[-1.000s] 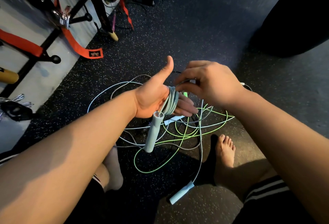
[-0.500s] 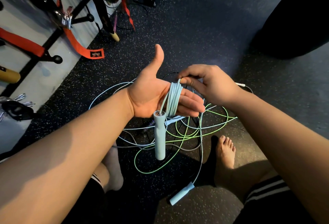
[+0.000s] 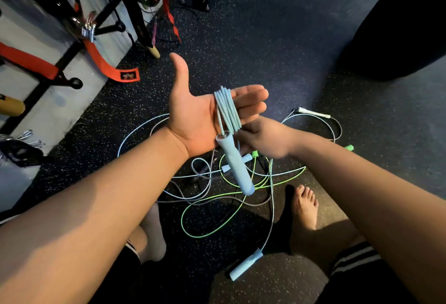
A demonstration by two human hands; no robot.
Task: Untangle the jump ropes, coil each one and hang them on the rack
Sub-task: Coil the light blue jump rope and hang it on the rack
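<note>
Pale blue jump rope (image 3: 228,110) lay wound in several turns round the four fingers (image 3: 251,97) of the left hand (image 3: 193,120), which was held palm up above the floor (image 3: 265,38). Those fingers were straight and pressed together, the thumb standing up and apart from them. One blue handle (image 3: 235,163) hung from the coil below the heel of the palm, tilted down and to the right.

Just beneath the left fingers sat the right hand (image 3: 265,138), slightly blurred, its fingers curled and closed on the rope at the lower edge of the coil. From under that hand a single strand dropped to the second blue handle (image 3: 246,265), which lay on the floor beside the bare right foot (image 3: 304,207).

Under both hands the other ropes lay crossed over one another on the floor: a bright green rope (image 3: 205,231) in wide loops, a grey rope (image 3: 217,203), and a pale rope ending in a white handle (image 3: 313,112) off to the right. A green handle (image 3: 348,147) showed just past the right forearm.

At the upper left stood the black rack (image 3: 106,28), with an orange strap (image 3: 103,64) hanging from it down to the floor.
</note>
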